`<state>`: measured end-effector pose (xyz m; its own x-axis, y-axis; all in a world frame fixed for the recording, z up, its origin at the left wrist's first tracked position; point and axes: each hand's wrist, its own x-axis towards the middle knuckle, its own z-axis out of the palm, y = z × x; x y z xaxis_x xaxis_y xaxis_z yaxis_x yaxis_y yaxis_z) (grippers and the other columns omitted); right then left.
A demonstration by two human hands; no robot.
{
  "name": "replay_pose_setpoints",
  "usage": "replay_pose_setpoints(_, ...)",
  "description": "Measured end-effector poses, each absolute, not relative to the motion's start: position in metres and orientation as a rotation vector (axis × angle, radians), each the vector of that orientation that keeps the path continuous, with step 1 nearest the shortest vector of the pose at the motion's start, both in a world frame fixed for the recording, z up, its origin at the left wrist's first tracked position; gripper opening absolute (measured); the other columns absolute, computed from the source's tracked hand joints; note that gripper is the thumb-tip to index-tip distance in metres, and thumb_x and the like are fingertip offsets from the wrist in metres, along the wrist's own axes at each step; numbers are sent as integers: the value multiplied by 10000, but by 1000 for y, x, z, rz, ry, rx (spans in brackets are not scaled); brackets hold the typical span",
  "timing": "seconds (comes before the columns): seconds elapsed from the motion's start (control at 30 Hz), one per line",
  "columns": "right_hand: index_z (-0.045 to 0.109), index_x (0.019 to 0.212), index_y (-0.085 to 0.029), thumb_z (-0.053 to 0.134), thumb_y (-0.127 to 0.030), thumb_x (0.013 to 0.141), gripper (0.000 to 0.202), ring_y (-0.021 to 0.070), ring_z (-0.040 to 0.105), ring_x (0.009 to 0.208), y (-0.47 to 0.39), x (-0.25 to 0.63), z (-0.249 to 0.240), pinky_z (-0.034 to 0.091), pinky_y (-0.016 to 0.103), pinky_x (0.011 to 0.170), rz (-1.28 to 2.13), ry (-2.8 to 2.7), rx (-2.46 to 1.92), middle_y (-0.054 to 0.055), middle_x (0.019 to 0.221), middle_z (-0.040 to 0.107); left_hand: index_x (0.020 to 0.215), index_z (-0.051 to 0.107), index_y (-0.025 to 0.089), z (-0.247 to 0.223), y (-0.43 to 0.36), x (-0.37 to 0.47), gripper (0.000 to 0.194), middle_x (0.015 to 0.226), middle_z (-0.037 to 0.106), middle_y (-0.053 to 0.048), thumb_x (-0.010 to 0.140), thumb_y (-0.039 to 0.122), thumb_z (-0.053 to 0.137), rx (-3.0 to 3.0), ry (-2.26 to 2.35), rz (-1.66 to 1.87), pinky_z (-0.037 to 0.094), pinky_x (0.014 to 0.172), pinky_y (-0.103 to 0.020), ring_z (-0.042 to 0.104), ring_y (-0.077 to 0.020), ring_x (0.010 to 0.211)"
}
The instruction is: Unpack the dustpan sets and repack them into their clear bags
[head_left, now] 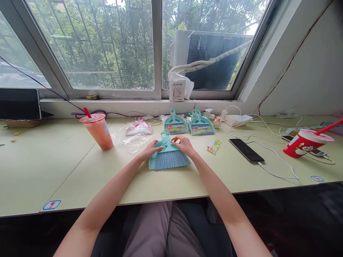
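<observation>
A small teal brush (pixel 171 159) with blue-grey bristles lies over a teal dustpan (pixel 152 162) on the table, bristles toward the front edge. My left hand (pixel 150 148) grips the left side of the set, its thumb on the brush's shoulder. On the right side, my right hand (pixel 183 144) has its fingers closed on the brush near the handle. Behind them lie two teal brush-and-dustpan sets (pixel 175 123) (pixel 200 124) in clear wrap and a pink set (pixel 139 127). A yellow-green label card (pixel 214 146) rests to the right.
A tall cup of orange drink (pixel 100 132) stands at the left, near crumpled clear plastic (pixel 134 142). To the right are a black phone (pixel 247 150) on a white cable and a red cup (pixel 304 143) with a straw. A tablet (pixel 20 104) stands far left.
</observation>
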<state>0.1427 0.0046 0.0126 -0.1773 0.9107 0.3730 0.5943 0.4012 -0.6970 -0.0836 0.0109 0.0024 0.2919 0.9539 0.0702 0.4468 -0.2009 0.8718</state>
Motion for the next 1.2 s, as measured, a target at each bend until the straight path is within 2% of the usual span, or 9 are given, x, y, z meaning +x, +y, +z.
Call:
replay_pose_setpoints(0.13,659,1109,-236,672,-341,798,328,174,622,866,-2,141,18,469,307,817,478,-1902,-1386,49,1117,689,1012,549,183,11,0,-82,454,1009,655,-58,702,481,694,1659,1146,761,461,799,-332,622,-234,954)
replay_pose_setpoints(0.23,612,1212,-199,668,-372,792,457,192,609,980,-4,142,21,467,297,836,763,-1869,-1360,92,1260,633,1036,545,196,14,-6,-80,408,985,670,-45,726,422,685,1553,1050,720,474,740,-308,644,-201,871)
replay_pose_setpoints(0.33,685,1082,-163,630,-439,811,391,206,609,951,-8,143,24,458,288,806,1140,-1906,-1255,77,1100,696,1078,586,186,12,-9,-75,441,1002,687,-58,733,437,701,1522,980,736,483,742,-298,647,-200,885)
replay_pose_setpoints(0.43,714,944,-140,671,-501,762,406,180,596,819,-11,142,26,437,267,728,1313,-1843,-1235,51,923,709,1065,661,148,10,-9,-72,488,1003,700,-84,754,523,683,1550,899,727,481,764,-302,643,-218,916)
replay_pose_setpoints(0.6,719,845,-129,774,-510,623,444,140,550,699,-11,138,22,396,243,643,1353,-1725,-1273,24,765,673,992,712,124,9,-7,-72,509,908,702,-74,725,557,699,1592,890,711,465,718,-292,630,-199,828)
replay_pose_setpoints(0.73,724,780,-131,771,-513,599,425,128,526,629,-6,136,16,366,243,590,1312,-1672,-1298,10,670,644,949,715,115,5,-4,-71,511,861,697,-71,684,552,722,1616,945,772,444,674,-277,608,-186,787)
replay_pose_setpoints(0.9,734,749,-132,780,-404,592,318,123,518,580,3,135,6,370,245,568,1271,-1642,-1337,8,621,641,908,713,115,1,-1,-67,500,773,673,-48,655,546,739,1629,992,803,407,602,-257,581,-164,705)
replay_pose_setpoints(1.07,747,826,-137,783,-400,632,328,153,602,666,7,130,2,437,248,623,1235,-1567,-1317,35,736,704,1013,706,137,7,-4,-69,534,922,715,-77,706,574,703,1523,1016,809,478,684,-290,649,-216,829)
replay_pose_setpoints(1.2,730,967,-142,568,-480,865,389,205,657,892,10,141,8,493,286,779,1052,-1531,-1376,88,965,729,1067,696,157,13,-6,-75,539,1016,726,-121,665,504,786,1368,980,627,525,735,-335,680,-280,921)
